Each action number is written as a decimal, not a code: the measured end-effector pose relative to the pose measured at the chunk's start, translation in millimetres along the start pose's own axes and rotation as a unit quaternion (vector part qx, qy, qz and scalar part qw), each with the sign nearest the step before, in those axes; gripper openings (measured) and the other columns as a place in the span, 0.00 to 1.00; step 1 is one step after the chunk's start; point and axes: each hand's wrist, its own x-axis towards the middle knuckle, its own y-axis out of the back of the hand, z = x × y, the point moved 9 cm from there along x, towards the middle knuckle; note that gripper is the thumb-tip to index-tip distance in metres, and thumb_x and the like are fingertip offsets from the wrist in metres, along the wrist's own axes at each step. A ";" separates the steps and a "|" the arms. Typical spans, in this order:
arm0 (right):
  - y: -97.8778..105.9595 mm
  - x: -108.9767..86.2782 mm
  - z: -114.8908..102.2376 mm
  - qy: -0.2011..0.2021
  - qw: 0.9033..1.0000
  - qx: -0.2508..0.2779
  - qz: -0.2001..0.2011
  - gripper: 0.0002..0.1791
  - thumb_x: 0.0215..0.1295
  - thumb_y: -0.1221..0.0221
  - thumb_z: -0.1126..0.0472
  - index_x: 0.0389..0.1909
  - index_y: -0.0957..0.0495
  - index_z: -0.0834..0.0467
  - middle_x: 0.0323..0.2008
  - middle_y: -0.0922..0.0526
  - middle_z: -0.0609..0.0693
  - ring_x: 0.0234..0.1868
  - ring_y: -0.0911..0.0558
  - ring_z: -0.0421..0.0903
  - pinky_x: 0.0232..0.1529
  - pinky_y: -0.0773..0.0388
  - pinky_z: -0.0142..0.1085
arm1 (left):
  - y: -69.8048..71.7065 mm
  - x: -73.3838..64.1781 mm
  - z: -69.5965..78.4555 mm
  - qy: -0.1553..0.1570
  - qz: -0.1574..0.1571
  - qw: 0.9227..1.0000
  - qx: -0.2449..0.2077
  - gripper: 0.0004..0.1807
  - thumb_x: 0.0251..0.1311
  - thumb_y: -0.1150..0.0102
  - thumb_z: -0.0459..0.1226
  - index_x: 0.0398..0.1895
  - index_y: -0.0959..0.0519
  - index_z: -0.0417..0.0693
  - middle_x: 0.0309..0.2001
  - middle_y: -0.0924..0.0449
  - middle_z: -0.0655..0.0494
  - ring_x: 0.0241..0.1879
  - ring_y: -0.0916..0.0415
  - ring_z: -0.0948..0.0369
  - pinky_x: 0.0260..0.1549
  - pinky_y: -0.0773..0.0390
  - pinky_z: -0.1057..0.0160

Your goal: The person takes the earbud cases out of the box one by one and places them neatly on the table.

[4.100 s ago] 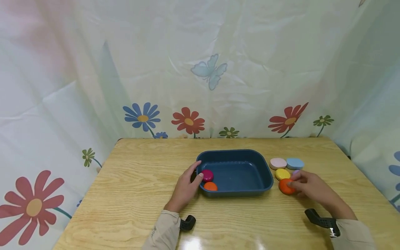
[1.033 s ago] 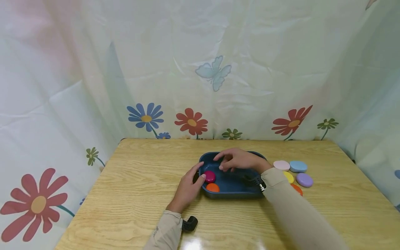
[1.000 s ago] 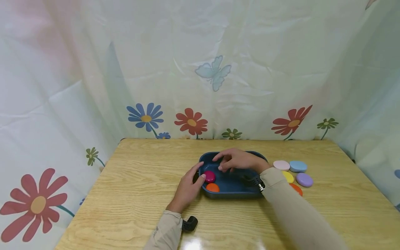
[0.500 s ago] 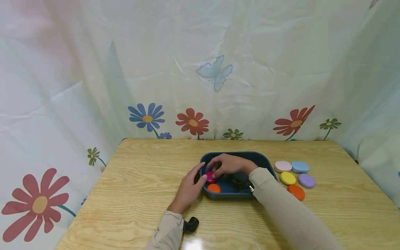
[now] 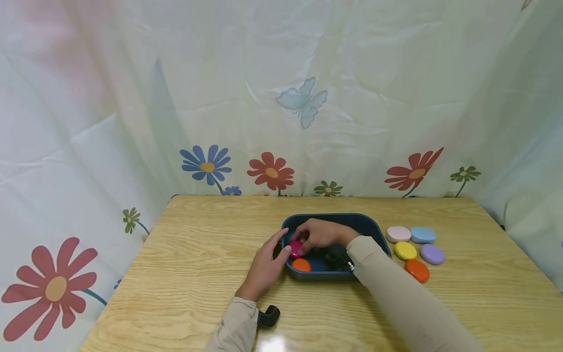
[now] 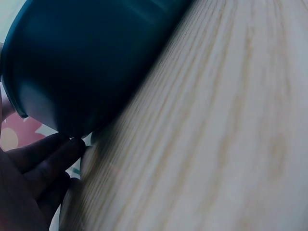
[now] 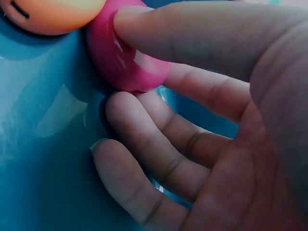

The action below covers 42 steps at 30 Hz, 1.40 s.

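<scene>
A dark blue rectangular tub (image 5: 352,223) stands on the table. My left hand (image 5: 266,264) grips its left end, thumb over the rim; in the left wrist view its fingers (image 6: 48,161) touch the outer wall low down. Inside the tub, my right hand (image 5: 320,233) pinches a glossy magenta rounded disc (image 7: 113,62) between thumb and fingers. The remaining fingers of that hand curl over the tub floor (image 7: 43,144). Right against the magenta disc lies an orange rounded disc (image 5: 301,265) with a small black slot-like mark (image 7: 20,9).
To the right of the tub, several rounded pieces lie on the wooden table (image 5: 211,234): pale pink (image 5: 398,234), light blue (image 5: 423,235), yellow (image 5: 405,251), purple (image 5: 432,254) and red-orange (image 5: 417,270). A flowered curtain (image 5: 246,122) hangs behind the table.
My right hand has left the red-orange disc outside, moved left over the tub, then reached down onto the magenta disc and pinched it. My left hand has stayed at the tub's left end.
</scene>
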 end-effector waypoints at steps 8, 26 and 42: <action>4.3 0.5 0.3 0.002 1.000 0.019 0.021 0.16 0.58 0.29 0.62 0.45 0.21 0.57 0.38 0.21 0.52 0.34 0.22 0.48 0.33 0.19 0.38 | 0.6 -0.3 0.0 0.003 0.001 1.000 -0.004 0.26 0.74 0.50 0.53 0.73 0.33 0.69 0.73 0.36 0.59 0.72 0.40 0.57 0.70 0.40 0.46; 16.4 -13.0 5.7 0.006 0.998 0.067 0.014 0.20 0.66 0.36 0.61 0.58 0.22 0.59 0.38 0.17 0.54 0.34 0.15 0.51 0.39 0.15 0.43 | 0.8 1.2 -2.2 0.000 -0.002 1.000 -0.017 0.25 0.74 0.51 0.53 0.73 0.34 0.73 0.72 0.36 0.60 0.71 0.39 0.57 0.70 0.40 0.47; 34.7 -48.3 -8.9 0.054 0.991 0.107 0.061 0.21 0.69 0.39 0.64 0.59 0.28 0.66 0.43 0.17 0.57 0.36 0.13 0.51 0.40 0.15 0.43 | -1.4 0.4 -4.0 0.001 -0.003 1.000 -0.011 0.26 0.73 0.51 0.56 0.72 0.35 0.76 0.73 0.37 0.63 0.72 0.40 0.59 0.70 0.41 0.48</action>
